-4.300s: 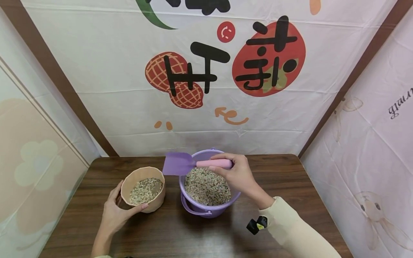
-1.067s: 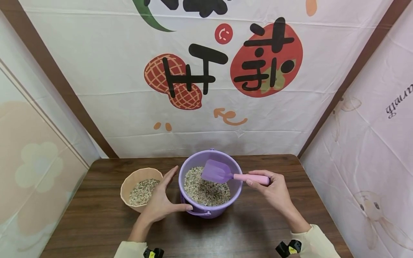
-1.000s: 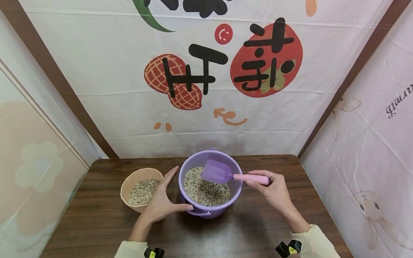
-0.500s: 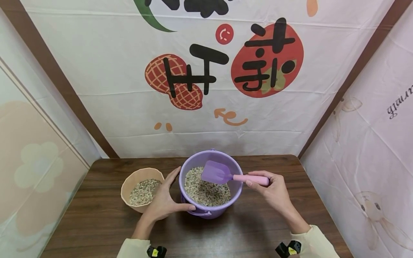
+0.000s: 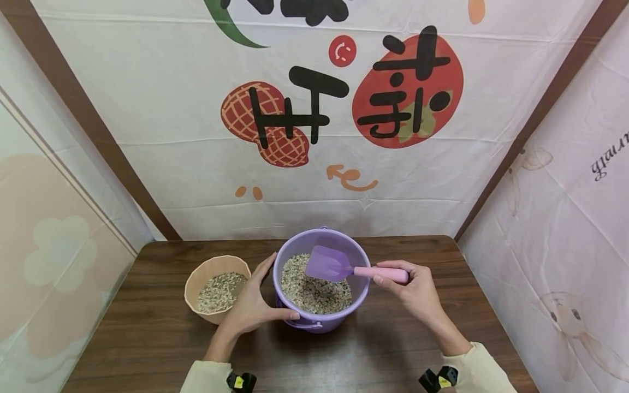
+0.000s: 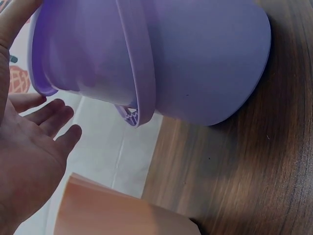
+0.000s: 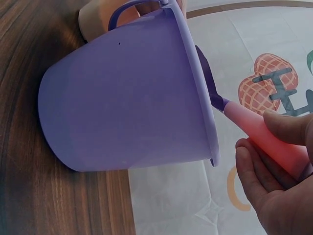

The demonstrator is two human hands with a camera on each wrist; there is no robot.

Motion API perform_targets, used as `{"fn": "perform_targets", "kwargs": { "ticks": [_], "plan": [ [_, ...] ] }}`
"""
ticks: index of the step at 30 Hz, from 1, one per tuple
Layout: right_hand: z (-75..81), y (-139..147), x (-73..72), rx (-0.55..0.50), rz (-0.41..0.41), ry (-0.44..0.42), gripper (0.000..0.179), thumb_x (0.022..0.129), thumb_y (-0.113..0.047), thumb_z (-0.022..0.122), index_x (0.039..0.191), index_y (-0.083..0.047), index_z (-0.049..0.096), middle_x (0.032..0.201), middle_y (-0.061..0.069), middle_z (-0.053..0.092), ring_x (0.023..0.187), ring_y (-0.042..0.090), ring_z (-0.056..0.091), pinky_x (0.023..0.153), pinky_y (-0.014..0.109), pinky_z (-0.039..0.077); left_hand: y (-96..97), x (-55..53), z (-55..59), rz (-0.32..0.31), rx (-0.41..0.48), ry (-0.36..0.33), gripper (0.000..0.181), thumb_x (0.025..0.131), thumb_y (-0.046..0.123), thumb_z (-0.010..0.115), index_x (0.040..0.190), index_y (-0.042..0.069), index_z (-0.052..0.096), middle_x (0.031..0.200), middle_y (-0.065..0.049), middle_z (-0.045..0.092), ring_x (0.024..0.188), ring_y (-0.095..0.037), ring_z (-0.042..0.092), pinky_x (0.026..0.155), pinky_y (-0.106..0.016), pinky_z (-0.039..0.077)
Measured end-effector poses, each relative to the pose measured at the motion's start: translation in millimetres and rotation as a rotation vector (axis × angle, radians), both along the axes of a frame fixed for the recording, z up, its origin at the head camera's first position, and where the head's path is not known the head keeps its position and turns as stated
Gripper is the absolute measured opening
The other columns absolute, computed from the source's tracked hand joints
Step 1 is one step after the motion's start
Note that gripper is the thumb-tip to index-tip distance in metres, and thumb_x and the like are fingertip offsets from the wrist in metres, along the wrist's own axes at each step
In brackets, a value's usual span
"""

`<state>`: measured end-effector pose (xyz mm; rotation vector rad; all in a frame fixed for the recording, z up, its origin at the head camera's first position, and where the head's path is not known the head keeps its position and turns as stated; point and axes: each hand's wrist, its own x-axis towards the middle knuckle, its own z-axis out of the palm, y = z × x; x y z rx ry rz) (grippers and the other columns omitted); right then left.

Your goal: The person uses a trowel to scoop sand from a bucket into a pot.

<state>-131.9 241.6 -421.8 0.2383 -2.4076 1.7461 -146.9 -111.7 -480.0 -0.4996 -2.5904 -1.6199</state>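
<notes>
A purple bucket (image 5: 363, 292) holding mixed grain-like bits (image 5: 316, 297) stands mid-table in the head view. My right hand (image 5: 415, 289) grips the pink handle of a toy shovel (image 5: 330, 264), thumb on one side and fingers on the other. The shovel's translucent purple blade hangs over the bucket's mouth; in the right wrist view it shows just past the rim. My left hand (image 5: 250, 303) spreads along the bucket's left side, thumb and index finger at the rim. Its other fingers stand loosely bent away from the wall in the left wrist view.
Left of the bucket, partly behind my left hand, stands a peach faceted bowl (image 5: 196, 273) with the same bits inside. The bucket's handle (image 6: 142, 63) hangs down its left side. A printed cloth wall (image 5: 196, 180) rises behind the brown wooden table (image 5: 132, 327).
My left hand has gone from the peach bowl to the bucket, settling slightly rightward at its rim. The shovel has moved right, from near the bowl to over the bucket.
</notes>
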Motion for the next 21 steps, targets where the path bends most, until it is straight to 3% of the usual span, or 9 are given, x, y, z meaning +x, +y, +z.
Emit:
{"fn": "perform_targets", "kwargs": {
  "ticks": [21],
  "plan": [
    [0.2, -1.2, -0.3, 0.019, 0.011, 0.001, 0.029, 0.082, -0.015, 0.087, 0.108, -0.004, 0.078, 0.098, 0.008, 0.077, 0.080, 0.014, 0.068, 0.063, 0.023, 0.054, 0.2, -0.9, -0.8, -0.014, 0.037, -0.027, 0.133, 0.053, 0.039, 0.102, 0.161, 0.014, 0.029, 0.162, -0.008, 0.032, 0.149, -0.032, 0.025, 0.118, -0.063, 0.020]
  ]
}}
